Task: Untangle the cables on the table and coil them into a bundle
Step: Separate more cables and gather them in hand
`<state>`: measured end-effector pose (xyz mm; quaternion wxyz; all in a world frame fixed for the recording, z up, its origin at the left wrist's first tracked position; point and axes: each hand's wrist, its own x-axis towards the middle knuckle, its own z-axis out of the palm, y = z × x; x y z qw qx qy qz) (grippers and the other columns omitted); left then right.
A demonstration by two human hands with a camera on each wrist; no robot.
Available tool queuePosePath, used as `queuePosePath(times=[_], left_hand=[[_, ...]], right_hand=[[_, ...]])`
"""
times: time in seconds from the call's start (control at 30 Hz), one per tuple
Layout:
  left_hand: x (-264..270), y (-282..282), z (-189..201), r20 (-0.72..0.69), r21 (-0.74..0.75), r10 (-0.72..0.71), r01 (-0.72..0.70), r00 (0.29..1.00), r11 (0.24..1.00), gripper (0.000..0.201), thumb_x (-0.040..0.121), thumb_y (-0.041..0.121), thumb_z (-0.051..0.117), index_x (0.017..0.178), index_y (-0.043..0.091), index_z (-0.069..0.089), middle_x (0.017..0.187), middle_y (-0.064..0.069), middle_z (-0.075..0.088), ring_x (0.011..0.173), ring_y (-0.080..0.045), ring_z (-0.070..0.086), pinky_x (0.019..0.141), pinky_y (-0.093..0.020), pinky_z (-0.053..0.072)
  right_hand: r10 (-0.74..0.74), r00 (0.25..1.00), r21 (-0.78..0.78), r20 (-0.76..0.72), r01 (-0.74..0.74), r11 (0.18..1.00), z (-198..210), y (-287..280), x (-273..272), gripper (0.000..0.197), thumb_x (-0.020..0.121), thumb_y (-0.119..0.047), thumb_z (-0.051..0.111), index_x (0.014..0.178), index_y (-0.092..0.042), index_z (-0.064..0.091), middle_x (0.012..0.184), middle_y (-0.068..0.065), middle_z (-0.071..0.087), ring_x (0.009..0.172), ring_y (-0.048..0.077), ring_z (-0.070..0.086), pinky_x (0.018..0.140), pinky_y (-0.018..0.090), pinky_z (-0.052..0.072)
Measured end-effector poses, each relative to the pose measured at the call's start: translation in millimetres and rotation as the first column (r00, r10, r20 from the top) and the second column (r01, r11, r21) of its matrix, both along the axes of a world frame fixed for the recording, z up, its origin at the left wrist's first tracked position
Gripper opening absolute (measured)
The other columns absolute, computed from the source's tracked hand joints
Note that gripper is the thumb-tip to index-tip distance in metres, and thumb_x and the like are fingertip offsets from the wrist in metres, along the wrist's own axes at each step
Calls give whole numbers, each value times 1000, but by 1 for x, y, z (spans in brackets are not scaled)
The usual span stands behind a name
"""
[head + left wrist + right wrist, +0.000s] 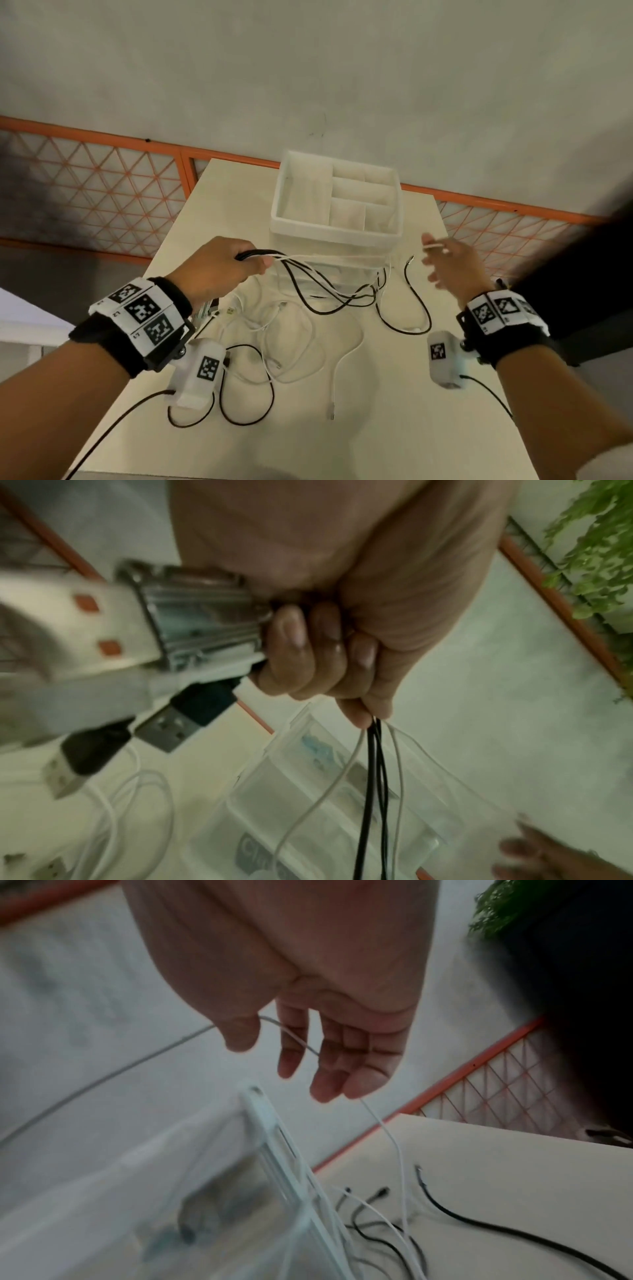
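Left hand [219,270] is seen clenched round a gathered group of black and white cables [329,291] just in front of the white divided organizer [335,195], with several USB plugs [164,731] protruding behind the fist in the left wrist view. The strands are judged to be held together so that their ends stay aligned while the lengths are drawn out of the tangle. The right hand [452,263], to the right of the organizer, is held with fingers loosely extended; a single white cable [387,1131] is draped across the fingers [329,1056] and lightly trapped near the thumb. This strand is probably being drawn sideways to separate it from the others.

The remaining cables are spread on the surface [394,428] in front of the organizer, white loops overlapping black ones, so untangling is judged to be at an early stage and no coil is formed.

How firmly the white strand is pinched cannot be told, as the right wrist view is blurred. The crossings below the organizer's clear lower drawers [342,277] are hard to follow, and white cable against the pale surface is easily lost.
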<state>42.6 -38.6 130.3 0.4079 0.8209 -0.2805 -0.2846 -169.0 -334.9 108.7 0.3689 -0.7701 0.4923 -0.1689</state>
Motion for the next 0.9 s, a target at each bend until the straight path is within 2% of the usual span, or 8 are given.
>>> queuePosePath(times=[0.2,0.33,0.4,0.53,0.63,0.77,0.83,0.9], left_hand=[[3,5,-15,-46,-8,56,-56,997,998,31,92,31,66,87,1,69,57,0,43,35,-5,29,39,-19,25],[-1,5,-16,-137,-47,23,-30,990,998,29,92,30,66,87,2,70,51,7,41,33,-4,31,37,-16,25],[-4,2,-13,-150,-67,0,-10,989,998,29,92,32,66,86,4,71,49,9,40,34,-4,29,38,-17,24],[-15,-11,-6,-196,-126,-22,-3,980,992,38,95,42,59,85,8,71,51,7,39,41,-8,24,41,-21,21],[-29,-26,1,-184,-157,-83,54,979,986,43,98,46,50,85,12,74,48,12,39,41,-9,24,43,-21,22],[-52,-49,18,-46,-211,-185,171,982,962,44,100,39,49,63,24,68,43,14,44,38,-2,35,42,-15,29],[-61,-55,28,48,-253,-226,231,973,939,47,100,34,52,58,12,56,44,13,43,40,-1,38,45,-10,33],[-64,-54,36,72,-312,-230,241,970,919,48,99,32,54,61,3,48,48,12,37,44,-6,32,45,-14,32]], right_hand=[[-17,959,-202,283,77,976,39,-2,11,47,76,-76,59,95,-35,67,103,3,74,83,25,72,84,53,59],[59,970,-70,237,-43,997,17,-4,4,21,88,-43,68,105,-32,64,133,0,63,74,17,70,63,39,56],[141,989,131,44,-145,981,-15,-13,-7,39,92,-13,66,127,-28,58,139,5,58,74,24,69,58,35,52],[340,887,268,-311,-261,927,-46,7,-16,70,83,-6,62,147,-26,43,98,8,74,66,18,70,56,30,52],[431,902,245,-33,-411,878,-19,44,-6,66,86,-12,73,144,-30,49,67,0,69,50,8,54,55,22,44],[569,778,275,269,-628,728,27,105,21,47,88,-27,77,130,-37,57,57,-4,67,47,11,54,48,24,43],[575,782,237,240,-622,746,20,118,29,14,93,-28,70,106,-24,66,56,-2,65,41,12,54,45,27,45],[550,832,304,80,-545,781,-5,105,26,17,95,-32,67,85,-18,62,58,4,66,40,15,55,46,29,47]])
